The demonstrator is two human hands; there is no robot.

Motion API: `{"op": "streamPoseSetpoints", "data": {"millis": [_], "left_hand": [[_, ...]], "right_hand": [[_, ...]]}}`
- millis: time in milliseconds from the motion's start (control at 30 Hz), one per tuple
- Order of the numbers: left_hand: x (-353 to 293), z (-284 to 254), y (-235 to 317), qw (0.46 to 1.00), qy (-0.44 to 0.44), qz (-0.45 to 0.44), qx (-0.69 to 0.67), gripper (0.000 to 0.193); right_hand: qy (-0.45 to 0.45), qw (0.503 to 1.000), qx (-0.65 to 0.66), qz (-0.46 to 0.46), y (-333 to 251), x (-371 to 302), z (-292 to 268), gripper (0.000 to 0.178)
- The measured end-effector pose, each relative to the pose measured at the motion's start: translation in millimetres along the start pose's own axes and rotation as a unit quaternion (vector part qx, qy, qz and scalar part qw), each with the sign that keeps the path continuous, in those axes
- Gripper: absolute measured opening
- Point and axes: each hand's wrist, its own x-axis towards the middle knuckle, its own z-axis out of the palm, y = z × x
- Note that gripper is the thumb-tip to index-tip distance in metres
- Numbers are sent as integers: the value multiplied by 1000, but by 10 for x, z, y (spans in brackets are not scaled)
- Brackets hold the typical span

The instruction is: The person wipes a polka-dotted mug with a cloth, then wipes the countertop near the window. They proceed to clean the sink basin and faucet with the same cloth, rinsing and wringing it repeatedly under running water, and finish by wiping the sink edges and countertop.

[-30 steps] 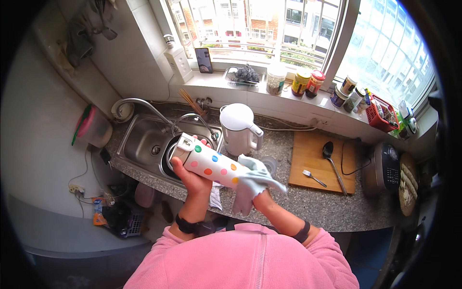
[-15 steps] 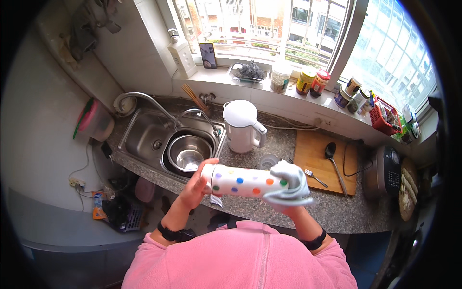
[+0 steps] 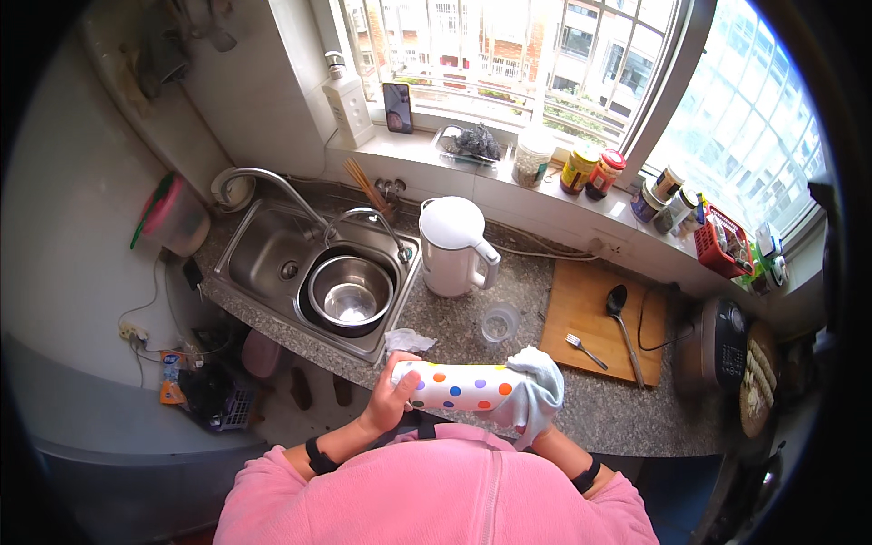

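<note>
A white bottle (image 3: 463, 391) with coloured dots lies level in front of my chest. My left hand (image 3: 391, 397) is wrapped round its left end, thumb across the top. At the other end a pale grey-blue cloth (image 3: 536, 391) covers the bottle's tip and drapes downward. My right hand (image 3: 543, 440) grips the cloth against the bottle; its fingers are hidden under the folds. Just beyond the bottle, a clear cup (image 3: 499, 323) and a crumpled white tissue (image 3: 409, 341) rest on the granite counter.
A white kettle (image 3: 451, 250) stands behind the cup. To the left, the steel sink (image 3: 250, 238) holds a metal bowl (image 3: 351, 292). On the right are a wooden board (image 3: 568, 313), a fork (image 3: 586, 351), a dark ladle (image 3: 625, 331) and a rice cooker (image 3: 708, 341). Jars line the windowsill.
Both hands have brought the bottle lower and closer to my body. The cloth has shifted round the bottle's right end and now hangs down more. My left hand's grip has turned, thumb over the top.
</note>
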Motion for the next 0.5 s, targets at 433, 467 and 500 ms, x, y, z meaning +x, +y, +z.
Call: {"op": "streamPoseSetpoints", "data": {"millis": [433,467,500], "left_hand": [[68,30,6,910,8,246,334,55],[69,19,38,902,-11,271,335,57],[70,11,74,898,-26,283,335,58]], "right_hand": [[54,757,437,483,321,-383,221,44],[29,732,457,505,311,-369,208,42],[4,707,475,524,308,-334,186,41]]}}
